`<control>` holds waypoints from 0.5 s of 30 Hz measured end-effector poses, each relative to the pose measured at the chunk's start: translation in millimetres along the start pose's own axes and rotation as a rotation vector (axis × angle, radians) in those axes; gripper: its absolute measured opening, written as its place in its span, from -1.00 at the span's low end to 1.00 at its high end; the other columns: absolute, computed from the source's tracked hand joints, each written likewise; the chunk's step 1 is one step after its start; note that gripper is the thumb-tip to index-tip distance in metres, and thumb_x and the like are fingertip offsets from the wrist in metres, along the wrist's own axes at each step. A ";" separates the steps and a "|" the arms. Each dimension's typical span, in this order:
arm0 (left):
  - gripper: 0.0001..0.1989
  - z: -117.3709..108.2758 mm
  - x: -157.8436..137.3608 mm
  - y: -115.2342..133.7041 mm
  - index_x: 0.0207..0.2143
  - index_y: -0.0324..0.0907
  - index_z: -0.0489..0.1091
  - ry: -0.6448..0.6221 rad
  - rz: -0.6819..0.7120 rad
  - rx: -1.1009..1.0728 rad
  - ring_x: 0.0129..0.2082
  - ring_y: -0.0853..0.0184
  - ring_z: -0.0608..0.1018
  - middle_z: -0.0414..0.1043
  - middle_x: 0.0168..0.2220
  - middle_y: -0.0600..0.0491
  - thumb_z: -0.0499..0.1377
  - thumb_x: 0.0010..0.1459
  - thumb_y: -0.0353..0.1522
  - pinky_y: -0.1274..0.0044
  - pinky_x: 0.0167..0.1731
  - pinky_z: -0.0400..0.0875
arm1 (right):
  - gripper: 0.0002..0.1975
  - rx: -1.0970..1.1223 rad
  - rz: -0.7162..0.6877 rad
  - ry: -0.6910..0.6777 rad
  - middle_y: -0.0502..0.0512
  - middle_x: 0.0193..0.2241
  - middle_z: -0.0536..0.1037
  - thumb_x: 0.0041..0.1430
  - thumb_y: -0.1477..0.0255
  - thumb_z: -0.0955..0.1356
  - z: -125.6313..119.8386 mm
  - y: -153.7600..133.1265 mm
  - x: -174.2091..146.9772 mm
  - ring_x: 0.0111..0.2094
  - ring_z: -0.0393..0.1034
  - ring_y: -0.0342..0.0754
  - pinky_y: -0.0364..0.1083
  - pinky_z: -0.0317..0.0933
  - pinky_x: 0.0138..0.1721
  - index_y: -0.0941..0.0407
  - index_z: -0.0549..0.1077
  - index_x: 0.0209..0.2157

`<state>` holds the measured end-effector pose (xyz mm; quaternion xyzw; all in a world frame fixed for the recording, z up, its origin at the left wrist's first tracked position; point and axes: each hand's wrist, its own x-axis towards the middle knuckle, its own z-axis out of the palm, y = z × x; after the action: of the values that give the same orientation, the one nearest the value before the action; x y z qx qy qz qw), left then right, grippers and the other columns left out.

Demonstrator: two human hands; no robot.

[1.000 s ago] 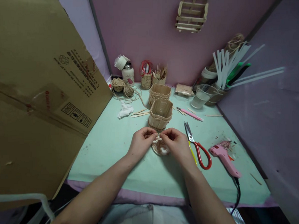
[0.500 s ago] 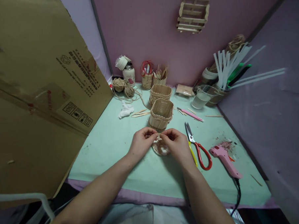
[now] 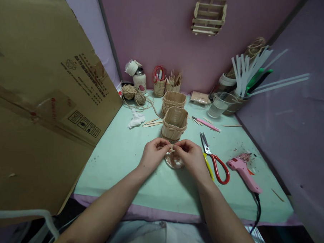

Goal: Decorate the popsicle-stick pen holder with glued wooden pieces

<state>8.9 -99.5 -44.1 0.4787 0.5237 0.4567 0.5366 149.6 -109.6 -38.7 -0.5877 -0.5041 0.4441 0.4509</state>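
Note:
Over a small round dish (image 3: pixel 172 165) with brown and white contents, my left hand (image 3: pixel 156 153) and my right hand (image 3: pixel 189 156) meet fingertip to fingertip. Both are closed in a pinch on a tiny pale piece between them, too small to name. Just beyond the fingers stands a small basket (image 3: pixel 174 130) of pale wooden strips with a braided rim. A second similar basket (image 3: pixel 174 98) sits right behind it. Scissors (image 3: pixel 214 158) with one red and one yellow handle lie open to the right of my right hand.
A pink glue gun (image 3: pixel 244 173) with a black cord lies at the right. A pink craft knife (image 3: pixel 207 124), wooden strips (image 3: pixel 152 123), crumpled tissue (image 3: pixel 136 119), twine balls (image 3: pixel 129 91) and a clear cup (image 3: pixel 217 106) lie further back. A large cardboard box (image 3: pixel 43 105) borders the left.
My fingertips have shifted very slightly over the dish, and the pale piece between them sits a little differently. Everything else looks the same.

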 end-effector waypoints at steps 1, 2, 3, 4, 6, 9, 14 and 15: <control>-0.89 0.1 0.0 0.5 -0.44 -0.24 0.45 -0.001 -0.002 -0.005 -0.41 0.37 0.51 0.49 -0.45 0.05 0.26 -0.07 -0.37 0.55 -0.33 0.38 | -0.85 0.015 0.008 -0.003 0.05 -0.53 0.52 -0.04 0.34 0.40 0.1 0.5 0.2 -0.48 0.39 -0.07 -0.12 0.25 -0.41 0.15 0.47 -0.46; -0.89 0.2 0.1 1.0 -0.44 -0.24 0.45 -0.003 -0.005 -0.010 -0.41 0.37 0.51 0.49 -0.45 0.05 0.26 -0.07 -0.37 0.55 -0.33 0.38 | -0.84 0.027 0.016 -0.004 0.04 -0.54 0.52 -0.04 0.34 0.40 0.2 1.1 0.5 -0.49 0.39 -0.08 -0.12 0.25 -0.42 0.15 0.47 -0.46; -0.88 0.3 0.1 1.4 -0.44 -0.24 0.45 -0.004 -0.011 -0.016 -0.41 0.37 0.51 0.48 -0.45 0.05 0.26 -0.07 -0.37 0.55 -0.33 0.38 | -0.85 0.035 0.022 -0.003 0.03 -0.55 0.51 -0.05 0.34 0.41 0.3 1.6 0.8 -0.49 0.39 -0.08 -0.12 0.24 -0.43 0.15 0.47 -0.47; -0.88 0.4 0.2 1.7 -0.45 -0.25 0.45 -0.005 -0.018 -0.022 -0.41 0.37 0.51 0.48 -0.46 0.05 0.26 -0.08 -0.37 0.55 -0.34 0.38 | -0.85 0.043 0.027 0.000 0.03 -0.56 0.51 -0.06 0.34 0.41 0.4 2.2 1.1 -0.50 0.38 -0.09 -0.13 0.24 -0.44 0.14 0.47 -0.47; -0.87 0.4 0.3 1.7 -0.45 -0.25 0.44 -0.011 -0.034 -0.036 -0.42 0.36 0.52 0.48 -0.47 0.05 0.26 -0.09 -0.37 0.55 -0.35 0.38 | -0.86 0.056 0.033 0.005 0.02 -0.56 0.51 -0.07 0.35 0.41 0.8 3.2 1.5 -0.51 0.38 -0.09 -0.13 0.23 -0.45 0.14 0.47 -0.48; -0.86 0.5 0.7 0.4 -0.44 -0.26 0.44 -0.017 -0.045 -0.051 -0.42 0.36 0.52 0.48 -0.47 0.05 0.26 -0.09 -0.36 0.54 -0.35 0.38 | -0.87 0.076 0.049 0.009 0.01 -0.56 0.52 -0.08 0.35 0.41 1.1 3.4 1.7 -0.51 0.38 -0.09 -0.13 0.23 -0.45 0.13 0.47 -0.49; -0.86 0.8 1.4 -1.9 -0.44 -0.27 0.44 -0.009 -0.026 -0.048 -0.43 0.37 0.51 0.47 -0.47 0.05 0.27 -0.09 -0.36 0.54 -0.35 0.38 | -0.87 0.075 0.052 0.001 0.03 -0.56 0.52 -0.09 0.35 0.42 0.8 3.3 1.7 -0.50 0.38 -0.08 -0.12 0.23 -0.44 0.13 0.48 -0.49; -0.86 0.9 1.4 -2.1 -0.44 -0.27 0.44 -0.010 -0.025 -0.050 -0.43 0.37 0.52 0.47 -0.47 0.05 0.27 -0.09 -0.36 0.54 -0.35 0.38 | -0.87 0.071 0.048 0.001 0.04 -0.56 0.52 -0.08 0.35 0.42 0.8 3.8 2.0 -0.50 0.38 -0.08 -0.12 0.23 -0.44 0.13 0.48 -0.49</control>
<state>9.8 -98.4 -46.4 0.4607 0.5155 0.4605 0.5567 149.7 -107.9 -42.7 -0.5833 -0.4735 0.4724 0.4609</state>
